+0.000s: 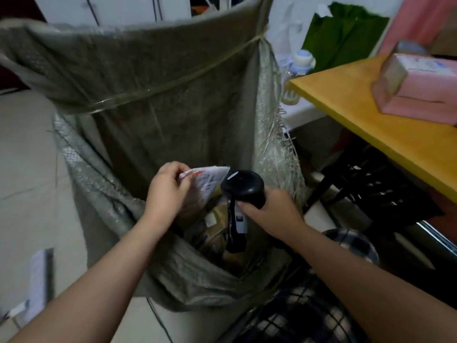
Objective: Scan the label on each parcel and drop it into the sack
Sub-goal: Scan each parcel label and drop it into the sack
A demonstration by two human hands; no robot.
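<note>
Both forearms reach in from the bottom edge, bare, towards the open mouth of the sack. My left hand is curled, with fingers and thumb pinching the near edge of a small flat parcel. Its white printed label is tilted up and to the right — I judge so that it faces the scanner. My right hand is wrapped tight round the handle of a black scanner. The scanner's rounded head sits just beside the parcel's far corner, near enough to read the label.

Both hands are directly over the sack, a tall grey-green woven bag standing open on the floor, so the parcel can simply be let go once scanned. Below them, inside the sack, lie brown parcels already dropped in. To the right, well apart, a yellow table carries a pink parcel — probably waiting its turn. The label text is too blurred to read.
</note>
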